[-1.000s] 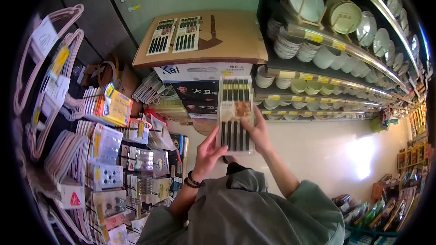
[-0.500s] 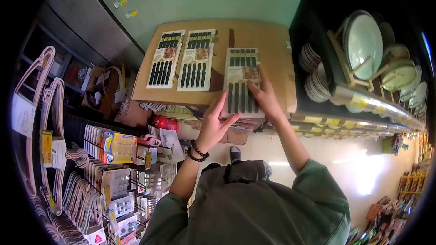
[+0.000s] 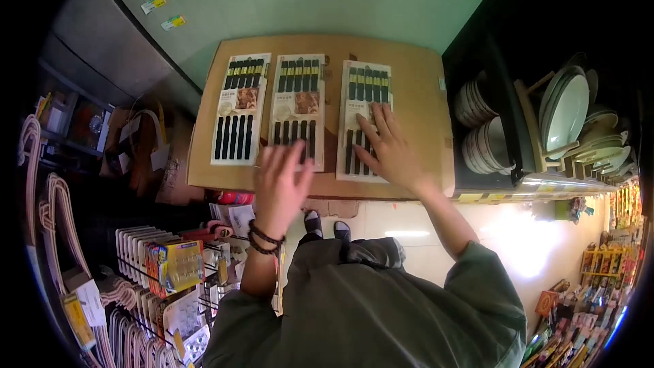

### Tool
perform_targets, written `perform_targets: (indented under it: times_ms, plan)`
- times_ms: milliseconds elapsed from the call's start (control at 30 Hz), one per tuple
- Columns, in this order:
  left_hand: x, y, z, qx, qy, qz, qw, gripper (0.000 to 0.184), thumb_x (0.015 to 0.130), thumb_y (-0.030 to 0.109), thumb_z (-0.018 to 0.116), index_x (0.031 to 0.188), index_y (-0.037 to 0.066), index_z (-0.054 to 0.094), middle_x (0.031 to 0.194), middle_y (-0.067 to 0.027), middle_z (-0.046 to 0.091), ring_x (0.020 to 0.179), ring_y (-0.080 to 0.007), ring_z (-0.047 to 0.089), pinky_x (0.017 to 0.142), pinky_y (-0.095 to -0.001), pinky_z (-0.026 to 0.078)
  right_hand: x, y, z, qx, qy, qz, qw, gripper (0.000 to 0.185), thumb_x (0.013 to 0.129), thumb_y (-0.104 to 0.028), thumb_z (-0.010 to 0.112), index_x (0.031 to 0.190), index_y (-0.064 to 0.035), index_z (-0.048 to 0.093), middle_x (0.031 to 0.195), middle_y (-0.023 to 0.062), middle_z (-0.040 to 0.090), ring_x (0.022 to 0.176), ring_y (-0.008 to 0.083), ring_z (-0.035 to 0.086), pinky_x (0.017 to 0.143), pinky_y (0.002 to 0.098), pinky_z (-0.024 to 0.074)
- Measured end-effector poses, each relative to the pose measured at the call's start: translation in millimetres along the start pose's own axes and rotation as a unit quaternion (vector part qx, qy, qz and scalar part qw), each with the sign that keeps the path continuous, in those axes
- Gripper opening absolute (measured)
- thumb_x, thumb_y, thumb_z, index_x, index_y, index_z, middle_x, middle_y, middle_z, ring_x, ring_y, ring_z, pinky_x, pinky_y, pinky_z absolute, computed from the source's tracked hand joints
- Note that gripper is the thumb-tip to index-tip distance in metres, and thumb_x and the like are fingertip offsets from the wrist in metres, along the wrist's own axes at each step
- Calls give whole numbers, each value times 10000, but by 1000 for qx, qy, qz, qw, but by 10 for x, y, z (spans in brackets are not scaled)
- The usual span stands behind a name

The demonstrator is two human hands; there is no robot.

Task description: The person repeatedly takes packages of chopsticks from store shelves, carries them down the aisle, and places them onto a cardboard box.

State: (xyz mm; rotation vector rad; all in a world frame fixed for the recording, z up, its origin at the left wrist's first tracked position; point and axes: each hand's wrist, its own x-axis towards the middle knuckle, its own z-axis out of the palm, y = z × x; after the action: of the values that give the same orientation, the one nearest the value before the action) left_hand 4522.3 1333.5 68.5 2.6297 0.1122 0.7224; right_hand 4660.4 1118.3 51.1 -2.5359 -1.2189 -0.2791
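Note:
Three flat packs of black chopsticks lie side by side on a cardboard box (image 3: 334, 184): a left pack (image 3: 240, 105), a middle pack (image 3: 298, 88) and a right pack (image 3: 368, 85). My right hand (image 3: 392, 153) rests with spread fingers on the lower half of the right pack, covering part of it. Over the lower end of the middle pack is my left hand (image 3: 278, 187), somewhat blurred, its fingers apart and holding nothing. Whether it touches that pack I cannot tell. Dark beads (image 3: 264, 237) circle my left wrist.
At right, a dark shelf holds stacked bowls (image 3: 487, 143) and upright plates (image 3: 565, 109) in wooden racks. Hangers (image 3: 65, 225) and carded goods (image 3: 180, 266) hang at lower left. A green wall (image 3: 340, 0) rises behind the box.
The right pack has gone from being between both hands to lying flat on the box beside the others. My left hand has moved left, off it, toward the middle pack.

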Motion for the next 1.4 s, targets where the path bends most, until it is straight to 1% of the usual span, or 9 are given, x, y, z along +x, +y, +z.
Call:
perform_targets:
  times_ms: [67, 100, 133, 200, 300, 433, 833, 1033, 1400]
  plan:
    - [77, -472, -6, 76, 30, 31, 996, 417, 896, 239, 667, 1240, 13, 596, 1228, -185, 567, 1187, -380, 508, 976, -486, 444, 164, 43, 57, 3, -6, -7, 1000, 588, 945, -390, 584, 1402, -34, 482, 1490, 319, 336, 1420, 480, 264, 1158, 505, 270]
    - [66, -628, -39, 73, -2, 2, 997, 477, 909, 244, 670, 1319, 25, 564, 1343, -169, 531, 1300, -368, 447, 1087, -496, 354, 206, 36, 56, 5, -13, -6, 1000, 595, 946, -391, 582, 1401, -23, 478, 1494, 318, 331, 1424, 477, 258, 1159, 503, 268]
    - [79, -714, -73, 47, -20, -11, 999, 517, 902, 254, 676, 1348, 32, 539, 1398, -170, 499, 1333, -393, 413, 1123, -522, 315, 242, 31, 57, 8, -20, -5, 1000, 602, 947, -393, 581, 1400, -11, 475, 1497, 317, 326, 1427, 474, 252, 1160, 501, 267]
    - [76, -834, -31, 77, -26, 60, 995, 548, 892, 264, 685, 1365, 39, 523, 1455, -158, 452, 1375, -378, 372, 1153, -501, 293, 310, 20, 79, 4, -25, -1, 1000, 618, 949, -394, 578, 1400, 11, 462, 1505, 315, 316, 1435, 468, 238, 1163, 497, 263]
    - [156, -569, -19, -6, -123, 97, 988, 589, 891, 294, 679, 1398, 59, 495, 1506, -141, 399, 1411, -344, 337, 1170, -490, 271, 340, -22, 183, 1, -24, 5, 1000, 641, 952, -394, 575, 1403, 40, 441, 1515, 312, 301, 1447, 458, 216, 1167, 487, 258]
    - [192, -575, 66, 6, -148, 116, 982, 640, 889, 343, 670, 1433, 82, 456, 1525, -126, 376, 1421, -310, 331, 1181, -490, 249, 403, -68, 212, 24, -30, 12, 999, 652, 952, -391, 580, 1405, 53, 430, 1520, 311, 292, 1455, 451, 198, 1170, 478, 254]
    - [175, -687, 40, 24, -156, 121, 980, 667, 871, 337, 675, 1438, 71, 446, 1522, -132, 383, 1415, -312, 347, 1182, -491, 244, 422, -89, 204, 49, -27, 0, 998, 649, 950, -380, 589, 1397, 64, 430, 1530, 307, 270, 1455, 457, 187, 1174, 489, 238]
    - [152, -673, 43, 34, -142, 120, 982, 660, 868, 326, 673, 1426, 49, 453, 1514, -143, 392, 1419, -315, 341, 1182, -537, 208, 407, -90, 188, 55, -26, -9, 998, 652, 950, -383, 587, 1397, 63, 425, 1523, 320, 268, 1448, 471, 187, 1182, 502, 218]
    - [148, -686, 68, 51, -138, 105, 984, 635, 899, 357, 634, 1422, 46, 453, 1516, -154, 388, 1416, -319, 344, 1185, -545, 182, 412, -170, 199, 71, -35, -12, 997, 669, 944, -376, 597, 1411, 66, 413, 1525, 329, 254, 1449, 483, 172, 1181, 510, 214]
